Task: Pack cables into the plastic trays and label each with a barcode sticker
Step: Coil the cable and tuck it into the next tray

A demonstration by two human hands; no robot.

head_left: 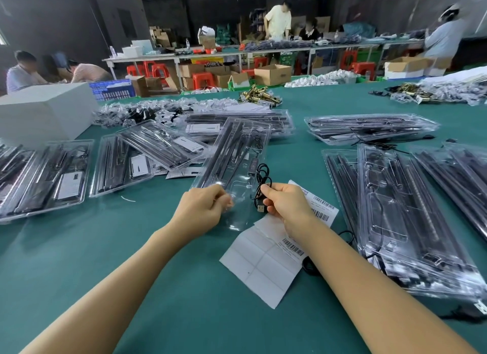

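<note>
A clear plastic tray [238,153] lies slanted on the green table in front of me, with black strips in its long slots. My left hand [204,208] grips the tray's near end with curled fingers. My right hand [286,203] pinches a looped black cable [263,181] at the tray's right edge, and the cable's USB plug [261,208] hangs below my fingers. A white sheet of barcode stickers [266,258] lies under my right wrist, with printed barcode labels [320,211] beside it.
Filled trays lie in a row at the left [44,174] and in stacks at the right [411,227] and behind [369,128]. A white box [42,111] stands at the far left. Bagged small parts [147,111] lie beyond. People work at distant tables.
</note>
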